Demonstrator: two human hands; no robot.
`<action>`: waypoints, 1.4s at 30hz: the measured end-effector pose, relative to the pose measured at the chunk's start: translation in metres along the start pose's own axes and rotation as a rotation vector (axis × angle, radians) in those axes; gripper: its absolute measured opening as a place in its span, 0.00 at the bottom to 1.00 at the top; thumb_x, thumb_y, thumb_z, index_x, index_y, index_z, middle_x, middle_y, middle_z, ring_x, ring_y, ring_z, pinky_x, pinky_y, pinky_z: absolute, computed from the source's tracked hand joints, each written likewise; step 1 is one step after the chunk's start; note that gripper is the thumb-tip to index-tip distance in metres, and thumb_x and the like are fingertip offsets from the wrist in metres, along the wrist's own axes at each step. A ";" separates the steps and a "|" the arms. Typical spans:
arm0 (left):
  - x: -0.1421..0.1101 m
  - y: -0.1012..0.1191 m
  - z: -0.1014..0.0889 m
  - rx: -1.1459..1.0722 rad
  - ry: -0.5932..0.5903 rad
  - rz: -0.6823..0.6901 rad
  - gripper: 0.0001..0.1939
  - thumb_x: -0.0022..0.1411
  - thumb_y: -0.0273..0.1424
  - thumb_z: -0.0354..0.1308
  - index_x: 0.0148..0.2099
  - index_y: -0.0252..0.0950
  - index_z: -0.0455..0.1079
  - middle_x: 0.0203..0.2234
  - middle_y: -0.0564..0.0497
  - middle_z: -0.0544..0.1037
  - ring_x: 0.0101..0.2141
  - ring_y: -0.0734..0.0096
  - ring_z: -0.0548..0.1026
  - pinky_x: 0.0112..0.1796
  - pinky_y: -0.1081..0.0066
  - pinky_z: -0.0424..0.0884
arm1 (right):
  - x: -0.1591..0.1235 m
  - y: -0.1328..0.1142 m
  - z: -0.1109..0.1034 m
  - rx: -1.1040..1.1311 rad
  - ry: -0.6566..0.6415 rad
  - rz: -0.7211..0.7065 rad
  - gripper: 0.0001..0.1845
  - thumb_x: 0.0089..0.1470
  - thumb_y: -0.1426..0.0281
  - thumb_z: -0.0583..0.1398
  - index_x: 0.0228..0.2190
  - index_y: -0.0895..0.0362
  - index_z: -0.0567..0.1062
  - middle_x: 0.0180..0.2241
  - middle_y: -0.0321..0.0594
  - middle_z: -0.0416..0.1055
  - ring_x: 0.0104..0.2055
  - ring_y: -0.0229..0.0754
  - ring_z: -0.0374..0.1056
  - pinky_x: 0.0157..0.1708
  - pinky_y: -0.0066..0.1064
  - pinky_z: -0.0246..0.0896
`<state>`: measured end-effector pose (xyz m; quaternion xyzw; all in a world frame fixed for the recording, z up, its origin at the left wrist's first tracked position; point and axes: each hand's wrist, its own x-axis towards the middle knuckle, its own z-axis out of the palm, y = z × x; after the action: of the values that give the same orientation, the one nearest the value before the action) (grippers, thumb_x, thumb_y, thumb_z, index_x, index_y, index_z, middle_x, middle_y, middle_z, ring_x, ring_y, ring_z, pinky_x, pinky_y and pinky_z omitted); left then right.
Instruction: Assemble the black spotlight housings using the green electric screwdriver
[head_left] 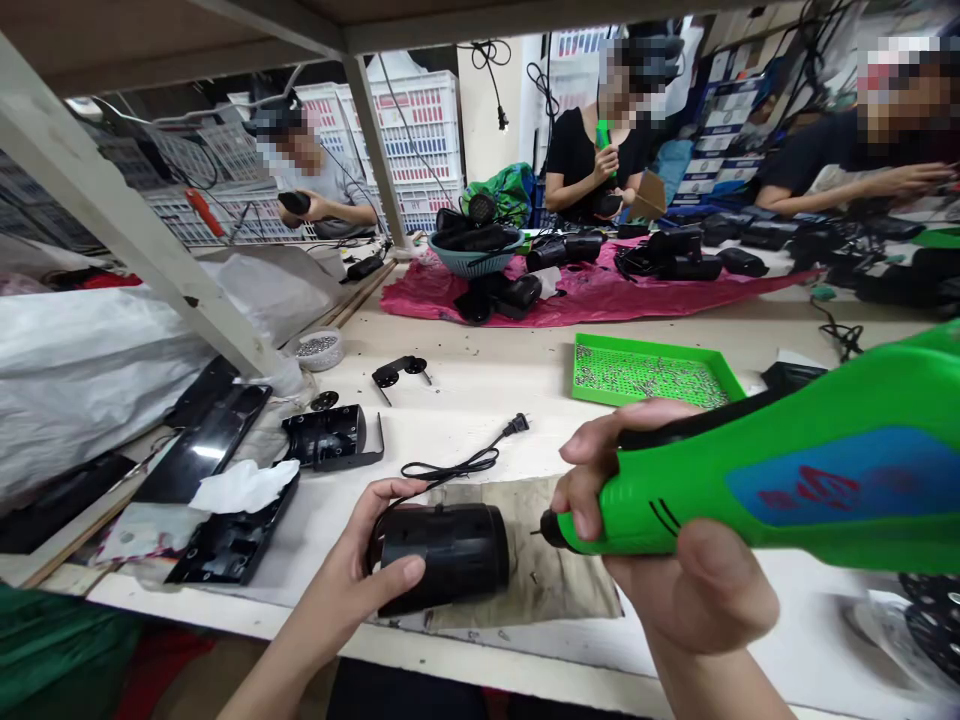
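My left hand (375,565) is closed round the rear end of a black cylindrical housing (457,555), which lies on its side on a worn brown cloth (555,575). A black power cord (457,466) with a two-pin plug runs from the housing across the table. In my right hand (675,540) is a green electric screwdriver (675,490) with a blue label. Its thin bit points left, a little apart from the housing's front end.
A green tray (652,372) of small screws stands beyond my right hand. Black shell parts (330,437) lie at left near a tub of screws (317,349). Behind, a blue basket (480,262) stands on pink sheeting. A slanted post (142,210) rises at left. Several people work opposite.
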<state>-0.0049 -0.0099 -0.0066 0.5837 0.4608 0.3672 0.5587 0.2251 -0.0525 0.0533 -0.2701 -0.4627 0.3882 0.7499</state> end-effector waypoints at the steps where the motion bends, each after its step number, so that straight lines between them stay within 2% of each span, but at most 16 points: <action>1: -0.002 -0.001 0.000 0.014 -0.013 -0.013 0.28 0.48 0.44 0.66 0.51 0.45 0.65 0.51 0.47 0.70 0.50 0.52 0.68 0.45 0.66 0.64 | 0.000 0.000 0.002 0.008 -0.006 0.000 0.19 0.49 0.57 0.63 0.43 0.48 0.71 0.36 0.37 0.71 0.20 0.36 0.65 0.24 0.37 0.66; 4: -0.006 0.001 -0.002 0.024 -0.034 -0.059 0.34 0.44 0.46 0.68 0.54 0.45 0.65 0.51 0.46 0.70 0.51 0.49 0.67 0.46 0.65 0.64 | -0.001 -0.001 0.006 0.016 0.005 -0.016 0.19 0.49 0.57 0.63 0.42 0.47 0.72 0.35 0.38 0.71 0.19 0.37 0.65 0.23 0.39 0.67; 10: -0.009 0.003 -0.002 0.028 -0.061 -0.083 0.27 0.45 0.43 0.69 0.49 0.46 0.69 0.56 0.47 0.66 0.51 0.49 0.68 0.44 0.66 0.66 | -0.002 -0.011 0.019 0.034 0.086 0.004 0.18 0.46 0.54 0.66 0.39 0.47 0.73 0.32 0.36 0.71 0.19 0.35 0.65 0.22 0.36 0.66; 13: -0.007 0.001 0.003 0.065 0.039 -0.039 0.19 0.49 0.42 0.66 0.44 0.44 0.73 0.54 0.46 0.68 0.53 0.49 0.66 0.49 0.63 0.64 | -0.003 -0.010 0.029 0.062 0.117 -0.018 0.18 0.49 0.52 0.64 0.39 0.47 0.73 0.32 0.35 0.71 0.20 0.35 0.65 0.23 0.35 0.66; 16: -0.006 -0.001 0.007 0.085 0.104 -0.022 0.16 0.51 0.42 0.64 0.42 0.43 0.75 0.53 0.46 0.70 0.54 0.49 0.66 0.54 0.59 0.59 | -0.003 0.000 0.036 0.089 0.106 -0.125 0.17 0.52 0.52 0.61 0.41 0.47 0.73 0.34 0.36 0.72 0.19 0.35 0.65 0.22 0.35 0.66; 19: -0.010 -0.003 0.008 0.090 0.105 -0.030 0.18 0.52 0.44 0.63 0.44 0.42 0.74 0.52 0.46 0.69 0.55 0.50 0.65 0.56 0.56 0.57 | -0.003 0.015 0.036 0.098 0.005 -0.175 0.20 0.52 0.56 0.62 0.46 0.49 0.70 0.38 0.39 0.71 0.22 0.36 0.66 0.24 0.37 0.68; 21: -0.014 -0.004 0.009 0.070 0.071 -0.032 0.24 0.50 0.46 0.65 0.48 0.44 0.72 0.54 0.46 0.68 0.54 0.50 0.65 0.53 0.57 0.62 | -0.002 0.024 0.034 0.080 -0.073 -0.168 0.22 0.52 0.58 0.62 0.48 0.50 0.69 0.41 0.40 0.70 0.23 0.36 0.66 0.26 0.38 0.67; 24: -0.020 -0.007 0.012 0.075 0.016 0.003 0.34 0.44 0.42 0.70 0.55 0.48 0.66 0.57 0.48 0.64 0.55 0.52 0.65 0.51 0.61 0.66 | -0.001 0.032 0.031 0.061 -0.108 -0.165 0.21 0.52 0.58 0.62 0.47 0.50 0.69 0.41 0.39 0.69 0.22 0.34 0.65 0.25 0.35 0.65; 26: -0.023 -0.011 0.017 0.105 0.023 0.061 0.31 0.47 0.39 0.69 0.54 0.48 0.66 0.57 0.48 0.63 0.57 0.54 0.63 0.52 0.62 0.65 | 0.000 0.035 0.030 0.057 -0.106 -0.148 0.22 0.52 0.57 0.62 0.47 0.50 0.69 0.41 0.38 0.70 0.22 0.34 0.65 0.24 0.34 0.64; 29: -0.023 -0.018 0.026 0.092 0.118 0.142 0.21 0.53 0.36 0.65 0.50 0.46 0.68 0.52 0.48 0.67 0.55 0.57 0.65 0.51 0.62 0.66 | 0.001 0.035 0.031 0.060 -0.060 -0.163 0.21 0.51 0.57 0.62 0.45 0.50 0.70 0.39 0.38 0.71 0.22 0.35 0.66 0.21 0.33 0.62; 32: -0.023 -0.023 0.033 0.075 0.187 0.178 0.19 0.53 0.36 0.64 0.48 0.44 0.68 0.47 0.49 0.71 0.49 0.59 0.69 0.49 0.62 0.67 | 0.000 0.037 0.036 0.071 0.026 -0.222 0.20 0.50 0.58 0.62 0.43 0.51 0.71 0.36 0.37 0.72 0.19 0.34 0.64 0.17 0.31 0.58; 38: -0.026 -0.027 0.034 0.147 0.195 0.234 0.18 0.58 0.35 0.60 0.50 0.48 0.64 0.47 0.51 0.70 0.50 0.61 0.68 0.49 0.63 0.66 | -0.006 0.045 0.045 0.048 0.178 -0.265 0.21 0.49 0.55 0.63 0.43 0.53 0.72 0.35 0.36 0.73 0.19 0.34 0.64 0.17 0.32 0.59; 42: -0.027 -0.029 0.033 0.221 0.163 0.314 0.20 0.58 0.32 0.59 0.52 0.49 0.61 0.47 0.50 0.68 0.50 0.60 0.68 0.49 0.61 0.66 | -0.006 0.039 0.044 0.023 0.170 -0.218 0.18 0.51 0.53 0.62 0.39 0.52 0.74 0.29 0.34 0.72 0.18 0.34 0.64 0.16 0.30 0.60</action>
<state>0.0147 -0.0475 -0.0364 0.6746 0.4452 0.4431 0.3879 0.1707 -0.0333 0.0394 -0.2413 -0.4198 0.2853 0.8271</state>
